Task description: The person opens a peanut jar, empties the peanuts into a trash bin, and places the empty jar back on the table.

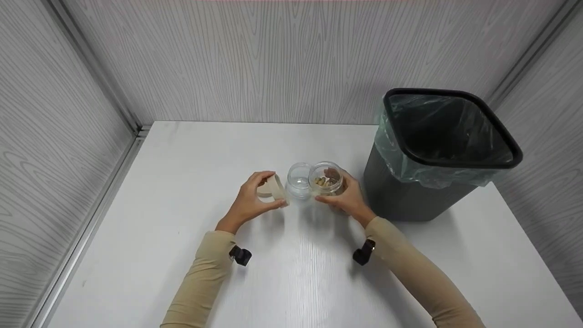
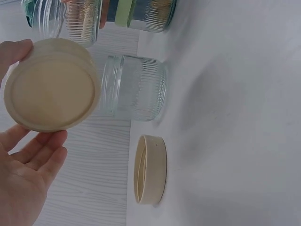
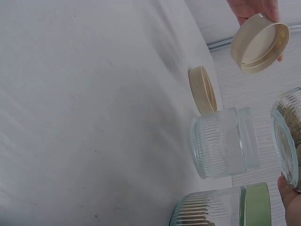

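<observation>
Head view, left hand (image 1: 252,198) pinching cream lid (image 1: 274,187), right hand (image 1: 345,197) gripping unlabelled jar (image 1: 326,178)

In the head view the left hand (image 1: 255,198) covers most of the lid (image 1: 273,187) in its grip, and the second lid lying on the desk (image 1: 182,182) is hidden behind that hand. The filled jar's (image 1: 326,179) contents are too small to identify. The right wrist view cuts the green-lidded jar (image 3: 221,207) at the bottom edge and shows the right hand (image 3: 292,202) only as a fingertip.
</observation>
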